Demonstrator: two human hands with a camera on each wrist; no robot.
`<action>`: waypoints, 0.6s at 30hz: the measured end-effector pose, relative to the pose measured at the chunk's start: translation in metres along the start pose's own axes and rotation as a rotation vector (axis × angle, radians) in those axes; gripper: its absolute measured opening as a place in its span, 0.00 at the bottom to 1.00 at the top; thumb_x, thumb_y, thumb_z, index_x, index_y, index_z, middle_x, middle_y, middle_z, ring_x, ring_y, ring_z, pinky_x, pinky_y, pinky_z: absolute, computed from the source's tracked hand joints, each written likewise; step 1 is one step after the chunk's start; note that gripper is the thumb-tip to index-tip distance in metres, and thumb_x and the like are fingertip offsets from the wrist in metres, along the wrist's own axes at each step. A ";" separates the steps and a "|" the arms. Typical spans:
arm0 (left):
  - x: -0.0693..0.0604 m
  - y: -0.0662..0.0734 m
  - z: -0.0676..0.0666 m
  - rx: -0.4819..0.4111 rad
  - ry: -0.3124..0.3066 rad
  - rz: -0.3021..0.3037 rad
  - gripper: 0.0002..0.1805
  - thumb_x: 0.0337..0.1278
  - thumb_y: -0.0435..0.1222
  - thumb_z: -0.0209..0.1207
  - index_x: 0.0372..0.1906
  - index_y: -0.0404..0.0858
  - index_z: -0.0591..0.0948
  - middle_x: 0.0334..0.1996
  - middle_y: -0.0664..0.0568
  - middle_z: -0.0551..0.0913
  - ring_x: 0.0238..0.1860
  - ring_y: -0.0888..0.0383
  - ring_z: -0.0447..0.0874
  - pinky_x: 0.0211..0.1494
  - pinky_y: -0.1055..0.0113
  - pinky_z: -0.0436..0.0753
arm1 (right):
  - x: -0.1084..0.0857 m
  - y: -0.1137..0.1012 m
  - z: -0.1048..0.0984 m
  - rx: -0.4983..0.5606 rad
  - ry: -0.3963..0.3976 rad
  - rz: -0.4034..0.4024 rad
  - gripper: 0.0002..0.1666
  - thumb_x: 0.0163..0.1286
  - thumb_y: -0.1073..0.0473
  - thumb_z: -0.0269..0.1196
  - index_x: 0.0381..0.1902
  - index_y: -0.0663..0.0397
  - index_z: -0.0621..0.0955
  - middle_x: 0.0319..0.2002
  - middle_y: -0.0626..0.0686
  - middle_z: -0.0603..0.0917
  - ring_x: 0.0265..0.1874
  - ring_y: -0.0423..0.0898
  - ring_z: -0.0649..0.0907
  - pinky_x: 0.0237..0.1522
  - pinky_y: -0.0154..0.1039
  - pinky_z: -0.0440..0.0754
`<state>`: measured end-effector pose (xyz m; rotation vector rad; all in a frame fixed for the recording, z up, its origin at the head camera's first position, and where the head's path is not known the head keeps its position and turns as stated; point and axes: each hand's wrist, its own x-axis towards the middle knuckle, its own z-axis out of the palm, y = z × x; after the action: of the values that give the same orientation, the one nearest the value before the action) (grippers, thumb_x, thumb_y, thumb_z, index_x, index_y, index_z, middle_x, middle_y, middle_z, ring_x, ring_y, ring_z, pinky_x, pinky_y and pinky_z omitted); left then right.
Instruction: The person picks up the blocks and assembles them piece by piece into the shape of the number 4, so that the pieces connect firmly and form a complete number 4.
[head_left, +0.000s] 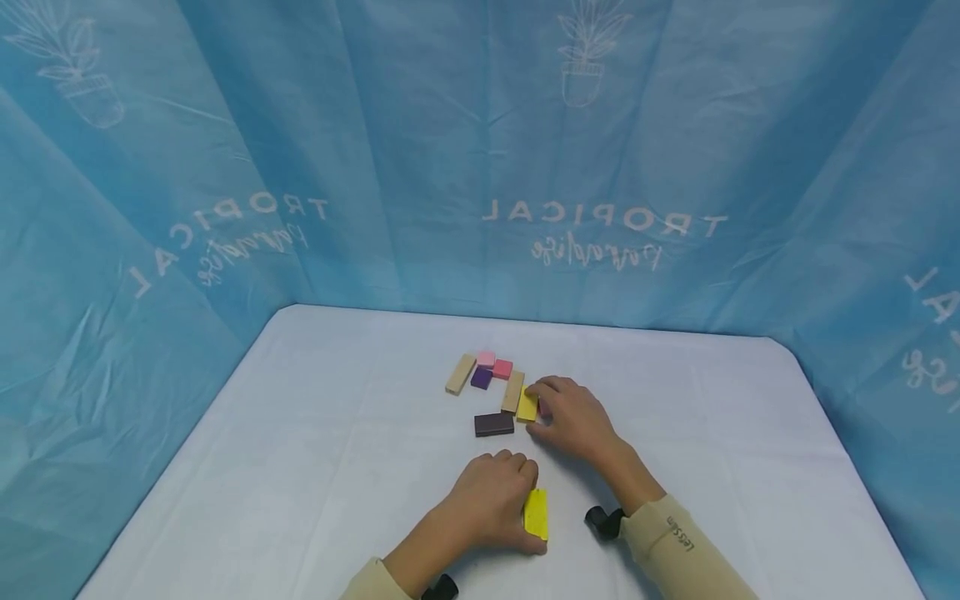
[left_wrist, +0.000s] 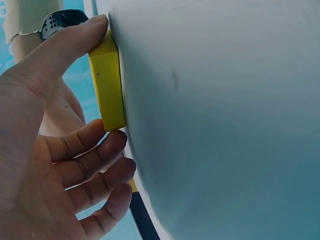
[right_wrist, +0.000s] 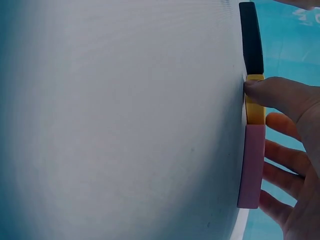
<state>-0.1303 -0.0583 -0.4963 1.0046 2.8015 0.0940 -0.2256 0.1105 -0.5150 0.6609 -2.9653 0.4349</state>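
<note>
The left hand (head_left: 491, 500) pinches a yellow block (head_left: 536, 514) between thumb and fingertips near the front of the table; in the left wrist view the thumb is at one end of this yellow block (left_wrist: 107, 82) and fingers at the other. Farther back, the right hand (head_left: 576, 417) has its thumb and fingertips at the ends of another yellow block (head_left: 527, 405). A pink block (right_wrist: 251, 167) lies beside that yellow block (right_wrist: 255, 107) in the right wrist view, partly hidden under the hand in the head view. The right thumb touches the yellow block's near end.
Left of the right hand lie a wooden block (head_left: 513, 392), a dark block (head_left: 494, 425), a purple block (head_left: 482, 378), a red-pink block (head_left: 502, 368), a light pink block (head_left: 486, 359) and another wooden block (head_left: 461, 374). Blue curtains (head_left: 450, 167) surround the white table (head_left: 360, 417).
</note>
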 end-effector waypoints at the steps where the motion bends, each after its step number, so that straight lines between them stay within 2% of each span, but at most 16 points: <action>1: 0.000 0.000 0.000 0.003 0.002 0.000 0.42 0.29 0.74 0.62 0.46 0.47 0.76 0.33 0.61 0.74 0.34 0.63 0.69 0.38 0.66 0.76 | 0.000 0.000 0.000 0.000 0.000 -0.002 0.31 0.54 0.44 0.71 0.56 0.42 0.80 0.56 0.48 0.78 0.58 0.48 0.73 0.59 0.49 0.71; 18: -0.003 0.000 0.000 0.001 0.022 0.013 0.40 0.30 0.74 0.62 0.44 0.48 0.75 0.31 0.62 0.71 0.32 0.63 0.67 0.34 0.69 0.74 | -0.001 0.000 0.001 0.019 0.007 -0.001 0.28 0.56 0.46 0.70 0.55 0.42 0.80 0.56 0.47 0.78 0.57 0.47 0.74 0.59 0.47 0.72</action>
<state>-0.1281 -0.0598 -0.4960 1.0288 2.8158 0.1056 -0.2246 0.1110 -0.5167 0.6614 -2.9572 0.4649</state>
